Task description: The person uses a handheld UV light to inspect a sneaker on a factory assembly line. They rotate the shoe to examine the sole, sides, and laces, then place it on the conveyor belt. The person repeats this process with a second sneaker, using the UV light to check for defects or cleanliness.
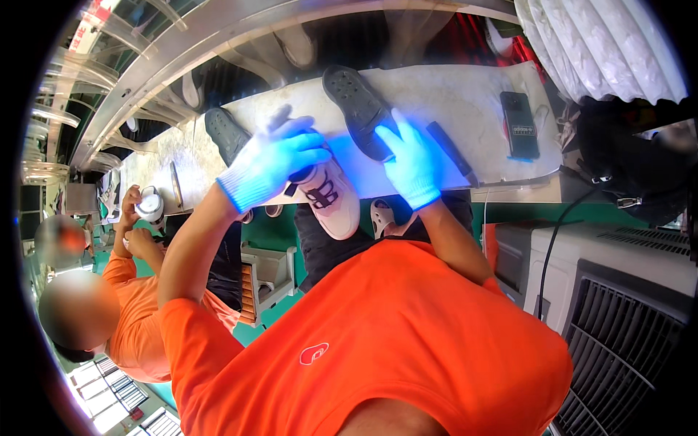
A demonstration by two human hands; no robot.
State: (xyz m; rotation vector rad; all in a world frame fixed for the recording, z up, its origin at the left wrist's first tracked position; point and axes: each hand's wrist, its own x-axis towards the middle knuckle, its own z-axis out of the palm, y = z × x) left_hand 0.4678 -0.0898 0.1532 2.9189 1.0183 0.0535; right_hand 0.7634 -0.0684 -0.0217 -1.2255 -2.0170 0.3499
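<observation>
My left hand, in a knitted glove lit bright blue, is curled over the opening of a white sneaker with dark laces. The sneaker's toe points toward me over the bench's near edge. Behind that hand lies a dark grey sole-shaped piece, partly covered. A second dark grey sole-shaped piece with small holes slants across the bench. My gloved right hand has its thumb and a finger at that piece's near right edge, apparently pinching it. Its other fingers are hard to make out in the glare.
On the bench, a dark bar lies right of my right hand, and a black flat device farther right. A curved metal rail runs behind. At left, a co-worker's hand holds a white round object. A black cable hangs at right.
</observation>
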